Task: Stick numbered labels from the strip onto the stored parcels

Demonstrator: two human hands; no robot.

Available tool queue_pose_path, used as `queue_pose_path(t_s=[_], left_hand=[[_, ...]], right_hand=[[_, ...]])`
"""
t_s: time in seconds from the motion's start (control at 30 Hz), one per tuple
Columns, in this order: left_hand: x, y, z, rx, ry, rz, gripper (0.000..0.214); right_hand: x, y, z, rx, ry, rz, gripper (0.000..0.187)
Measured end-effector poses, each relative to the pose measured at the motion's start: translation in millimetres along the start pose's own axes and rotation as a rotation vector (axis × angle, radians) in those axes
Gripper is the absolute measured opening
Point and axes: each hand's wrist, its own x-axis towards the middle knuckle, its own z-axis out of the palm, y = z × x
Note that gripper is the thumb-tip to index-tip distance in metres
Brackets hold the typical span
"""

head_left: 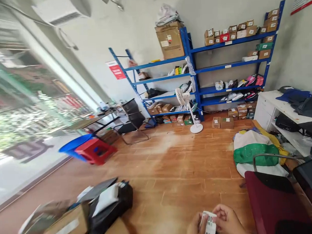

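At the bottom edge of the head view, both of my hands come together around a strip of white labels (pixel 210 225) printed with black numbers. My left hand (pixel 195 228) grips the strip along its left side, fingers closed. On the other side, my right hand (pixel 227 221) pinches the strip's upper right edge between thumb and fingers. The lower end of the strip runs out of the frame, and something dark shows beside it that I cannot make out.
Parcels and cardboard boxes (pixel 65 226) are heaped at the lower left. A maroon chair (pixel 270 198) stands at right, near a green-and-white sack (pixel 257 152). Blue shelves (pixel 231 65) with boxes line the back wall, behind a white fan (pixel 196 128). A red stool (pixel 94 151) lies left.
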Motion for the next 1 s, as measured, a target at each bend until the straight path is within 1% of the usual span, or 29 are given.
queue_pose_path(t_s=[0.07, 0.13, 0.2, 0.27, 0.3, 0.37, 0.43, 0.47, 0.5, 0.57, 0.63, 0.73, 0.8, 0.87, 0.93, 1.0], left_hand=[[67.2, 45.4, -7.7, 0.209, -0.126, 0.082, 0.053], [132.0, 87.5, -4.0, 0.394, -0.26, 0.142, 0.04], [196.5, 119.7, 10.2, 0.528, -0.363, 0.189, 0.033], [263.5, 140.5, 30.3, 0.583, -0.434, 0.214, 0.03], [298.4, 147.4, 40.9, 0.571, -0.464, 0.214, 0.03], [370.9, 156.4, 60.4, 0.467, -0.536, 0.187, 0.03], [444.3, 162.1, 76.5, 0.307, -0.6, 0.112, 0.035], [480.1, 164.7, 83.2, 0.231, -0.614, 0.061, 0.04], [514.8, 167.4, 89.4, 0.167, -0.607, 0.009, 0.044], [579.9, 174.6, 100.7, 0.085, -0.543, -0.064, 0.05], [640.2, 184.5, 112.3, 0.057, -0.472, -0.073, 0.052], [728.0, 200.7, 133.1, 0.099, -0.435, -0.051, 0.049], [788.2, 207.8, 150.6, 0.157, -0.433, -0.037, 0.047], [850.1, 209.1, 171.9, 0.218, -0.437, -0.012, 0.046], [912.8, 203.6, 197.2, 0.293, -0.449, 0.006, 0.045], [974.6, 191.7, 225.8, 0.365, -0.474, 0.017, 0.045]], right_hand=[[46.4, -33.8, -3.2, 0.037, 0.132, -0.03, 0.062], [89.2, -64.7, -16.2, 0.063, 0.265, -0.058, 0.059], [133.6, -87.6, -38.4, 0.083, 0.367, -0.078, 0.056], [184.2, -101.9, -66.2, 0.115, 0.428, -0.098, 0.052], [212.8, -107.2, -80.8, 0.132, 0.444, -0.105, 0.05], [276.5, -118.2, -109.0, 0.152, 0.475, -0.109, 0.051], [346.1, -134.7, -133.9, 0.125, 0.52, -0.115, 0.054], [381.5, -145.9, -144.8, 0.093, 0.542, -0.123, 0.055], [416.6, -158.9, -155.0, 0.053, 0.555, -0.131, 0.055], [483.8, -188.2, -173.6, -0.033, 0.564, -0.141, 0.053], [546.1, -217.4, -192.0, -0.094, 0.563, -0.134, 0.053], [631.3, -249.9, -222.6, -0.099, 0.578, -0.11, 0.057], [684.6, -261.0, -246.2, -0.07, 0.608, -0.087, 0.06], [736.8, -264.2, -273.0, -0.046, 0.654, -0.072, 0.06], [788.2, -261.3, -303.2, -0.027, 0.709, -0.069, 0.058], [838.2, -253.3, -336.3, -0.016, 0.773, -0.058, 0.057]])
